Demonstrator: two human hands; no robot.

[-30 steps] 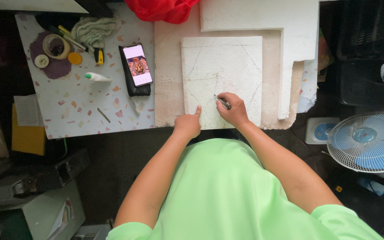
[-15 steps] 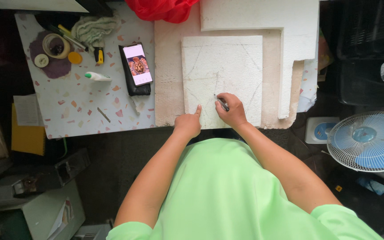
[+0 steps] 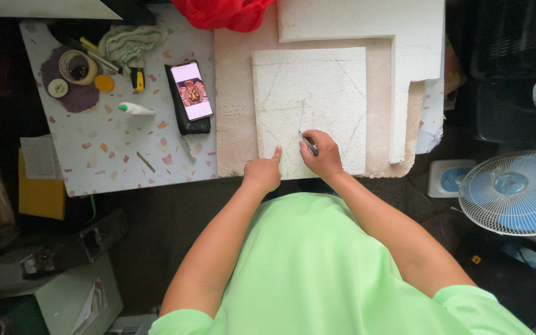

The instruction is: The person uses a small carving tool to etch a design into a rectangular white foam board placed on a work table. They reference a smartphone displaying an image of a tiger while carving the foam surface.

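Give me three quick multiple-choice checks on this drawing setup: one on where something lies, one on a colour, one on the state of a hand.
1. Where does the phone lie?
A. On the speckled table, left of the white foam sheet
B. On the foam sheet
C. On the floor by the fan

2. What colour is the person's shirt?
A. Red
B. Light green
C. Black

3. What is the right hand doing?
A. Lying open and empty
B. Gripping a pen with its tip on the foam sheet
C. Holding the phone

Answers: 1 A, the phone rests on the table beside the sheet. 2 B, the shirt is light green. 3 B, the fingers close round the pen while the left hand presses a fingertip on the sheet.
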